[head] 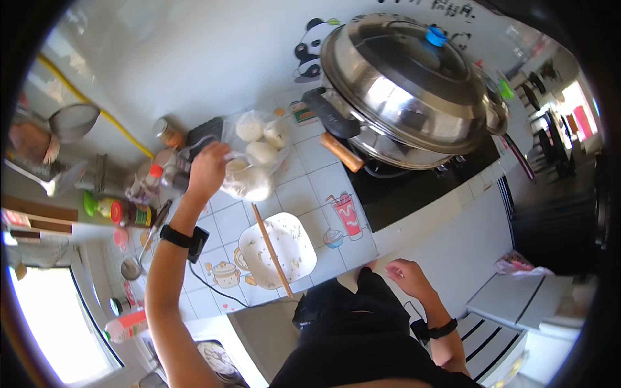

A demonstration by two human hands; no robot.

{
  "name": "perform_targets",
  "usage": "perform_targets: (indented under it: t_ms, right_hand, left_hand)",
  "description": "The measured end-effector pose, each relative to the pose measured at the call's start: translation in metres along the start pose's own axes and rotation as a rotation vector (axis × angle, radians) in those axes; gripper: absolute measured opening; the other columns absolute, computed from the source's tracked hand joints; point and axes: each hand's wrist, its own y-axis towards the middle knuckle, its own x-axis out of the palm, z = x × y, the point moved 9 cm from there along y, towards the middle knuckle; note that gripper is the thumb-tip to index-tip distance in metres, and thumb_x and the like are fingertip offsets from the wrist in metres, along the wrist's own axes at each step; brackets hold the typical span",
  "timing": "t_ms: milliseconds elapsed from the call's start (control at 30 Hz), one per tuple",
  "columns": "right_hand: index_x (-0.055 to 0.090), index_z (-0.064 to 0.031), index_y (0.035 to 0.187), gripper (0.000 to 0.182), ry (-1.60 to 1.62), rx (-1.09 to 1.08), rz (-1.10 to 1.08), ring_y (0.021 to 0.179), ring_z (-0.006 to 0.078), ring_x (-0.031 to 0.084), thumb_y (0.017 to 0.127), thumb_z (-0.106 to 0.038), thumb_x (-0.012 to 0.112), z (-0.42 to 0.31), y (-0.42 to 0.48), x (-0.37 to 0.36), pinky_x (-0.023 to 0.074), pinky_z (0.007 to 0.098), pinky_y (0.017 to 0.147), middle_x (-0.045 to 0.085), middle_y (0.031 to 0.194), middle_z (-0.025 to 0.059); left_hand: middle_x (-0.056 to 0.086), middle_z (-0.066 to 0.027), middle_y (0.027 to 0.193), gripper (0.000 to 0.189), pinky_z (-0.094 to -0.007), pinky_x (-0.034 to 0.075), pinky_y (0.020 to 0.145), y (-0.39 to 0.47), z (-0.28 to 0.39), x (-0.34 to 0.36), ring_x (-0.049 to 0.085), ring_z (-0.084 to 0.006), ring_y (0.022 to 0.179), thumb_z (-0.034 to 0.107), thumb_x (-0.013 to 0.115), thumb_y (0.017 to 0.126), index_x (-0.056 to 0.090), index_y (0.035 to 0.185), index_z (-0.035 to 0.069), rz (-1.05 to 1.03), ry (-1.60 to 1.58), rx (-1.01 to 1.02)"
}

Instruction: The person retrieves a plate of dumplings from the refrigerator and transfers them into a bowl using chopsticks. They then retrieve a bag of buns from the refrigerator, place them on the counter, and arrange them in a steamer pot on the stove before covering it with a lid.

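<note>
My left hand (209, 167) reaches over the tiled counter, its fingers at the edge of a clear plastic bag (259, 167) with several round white buns inside; whether the fingers grip the bag is unclear. Nearer my body, a white square dish (291, 242) with bits of food on it carries a pair of wooden chopsticks (271, 250) laid across. My right hand (407, 277) hangs in front of the counter's edge, its fingers loosely curled, touching nothing that I can make out. Both wrists wear black bands with small devices.
A large lidded steel pot (402, 92) stands on the black cooktop (417, 189), a wooden handle (342, 153) at its near side. Jars and bottles, one a red-lidded jar (131, 214), line the left wall near a ladle (131, 268). A sink (218, 359) lies at lower left.
</note>
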Motion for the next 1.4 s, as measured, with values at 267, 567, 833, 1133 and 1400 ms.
perform_targets:
  t_ms: [267,567,833,1133,1400]
  right_hand:
    - [0.058,-0.003,0.086,0.013,-0.024,-0.051,0.072,0.075,0.0321,0.059,0.079,-0.012,0.062,-0.01,0.003,-0.019,0.0473,0.0368,0.066,0.061,0.08,0.0152]
    - [0.058,-0.005,0.088,0.014,-0.009,-0.038,0.082,0.077,0.0333,0.058,0.08,-0.016,0.061,0.029,-0.022,-0.023,0.0467,0.0393,0.07,0.061,0.081,0.0138]
    - [0.06,-0.0061,0.091,0.016,-0.075,-0.137,-0.049,0.083,0.0324,0.057,0.081,-0.018,0.059,0.031,-0.02,-0.042,0.0451,0.0388,0.073,0.061,0.084,0.0136]
    - [0.06,-0.0035,0.094,0.015,0.136,-0.369,0.0,0.082,0.0284,0.06,0.083,-0.015,0.059,0.024,-0.059,-0.125,0.047,0.0355,0.071,0.063,0.088,0.0118]
    - [0.055,-0.0044,0.115,0.043,0.516,-0.732,0.28,0.092,0.0213,0.058,0.076,-0.012,0.071,-0.02,-0.14,-0.239,0.048,0.0304,0.079,0.059,0.106,0.0095]
  left_hand:
    - [0.044,-0.0139,0.124,0.035,-0.0416,0.043,0.087,0.095,-0.007,0.058,0.036,-0.0358,0.118,0.009,0.063,0.076,0.058,0.111,0.013,0.054,0.207,-0.168]
    - [0.054,0.0008,0.07,0.013,-0.0173,0.028,0.043,0.086,-0.069,-0.032,0.042,-0.0029,0.055,0.002,0.046,0.085,0.057,0.088,0.004,0.146,-0.843,-0.482]
    - [0.056,-0.0015,0.082,0.011,-0.0199,0.04,0.066,0.068,0.053,-0.169,0.051,-0.0075,0.07,0.003,0.045,0.088,0.056,0.088,0.004,0.16,-0.723,-0.201]
    - [0.051,-0.0038,0.085,0.006,-0.0202,0.041,0.07,0.025,0.195,-0.208,0.05,-0.0098,0.076,0.001,0.048,0.086,0.052,0.083,0.004,0.062,-0.686,-0.243]
    - [0.057,-0.0081,0.082,0.024,-0.0257,0.043,0.073,0.003,0.453,-0.055,0.055,-0.0142,0.075,-0.006,0.041,0.068,0.057,0.086,-0.002,-0.273,-0.629,-0.14]
